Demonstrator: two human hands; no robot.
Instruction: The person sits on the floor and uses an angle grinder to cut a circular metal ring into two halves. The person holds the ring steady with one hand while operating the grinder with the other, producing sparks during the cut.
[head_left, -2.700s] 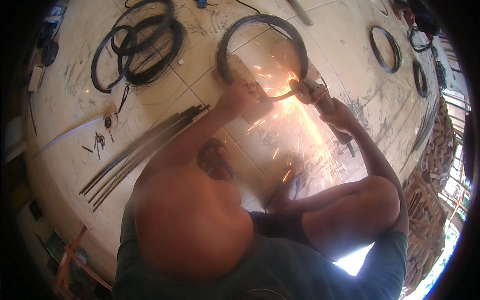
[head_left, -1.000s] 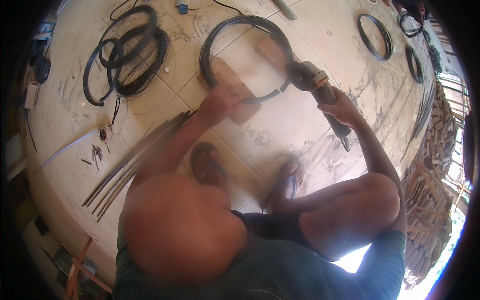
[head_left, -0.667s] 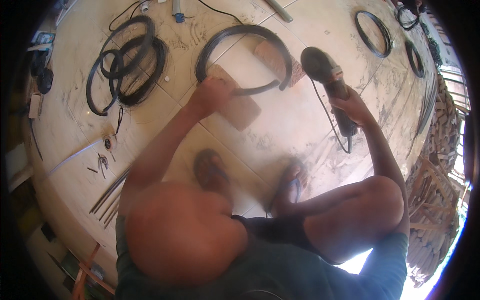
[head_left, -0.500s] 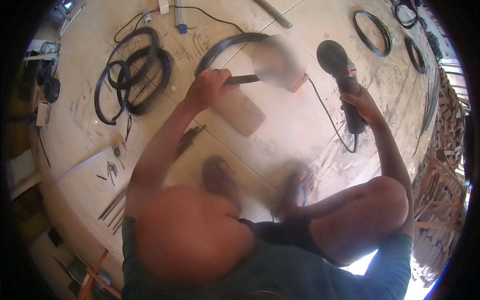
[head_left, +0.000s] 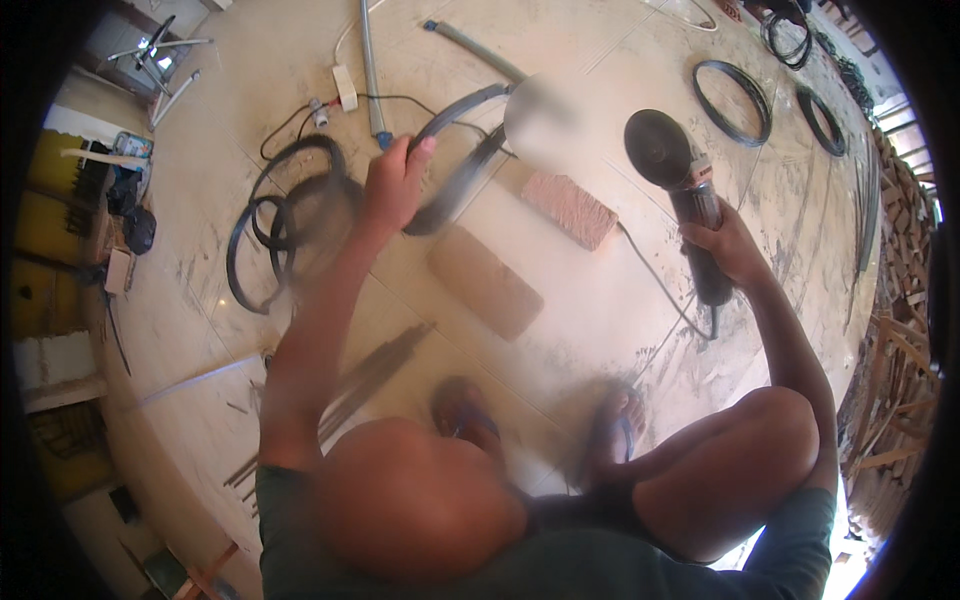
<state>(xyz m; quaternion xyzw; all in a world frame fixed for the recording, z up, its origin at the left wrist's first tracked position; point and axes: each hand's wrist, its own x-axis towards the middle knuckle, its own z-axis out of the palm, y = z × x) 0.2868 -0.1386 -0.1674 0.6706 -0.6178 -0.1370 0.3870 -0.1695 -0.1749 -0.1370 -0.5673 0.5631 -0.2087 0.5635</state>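
Observation:
My left hand (head_left: 398, 185) is closed around a dark wire coil (head_left: 462, 108), raised over the floor in front of me. A pale blurred smudge hides the coil's far right part. My right hand (head_left: 728, 243) wraps the body of an angle grinder (head_left: 700, 215), its dark round disc (head_left: 657, 148) pointing away from me and apart from the coil. The grinder's cord (head_left: 655, 270) trails on the floor. Between my hands lies a rough reddish brick (head_left: 570, 208). Nearer to me is a second, flatter brick (head_left: 485, 283).
More black wire coils (head_left: 290, 215) lie at the left, and others (head_left: 733, 103) at the far right. A power socket (head_left: 345, 88) and grey pipes (head_left: 370, 70) are at the back. Thin rods (head_left: 375, 370) lie by my left foot; stacked wood (head_left: 895, 230) lines the right.
The view has tilted, so the floor appears lower. My left hand has drawn the coil up and left, uncovering more of the far brick. The grinder stays in my right hand.

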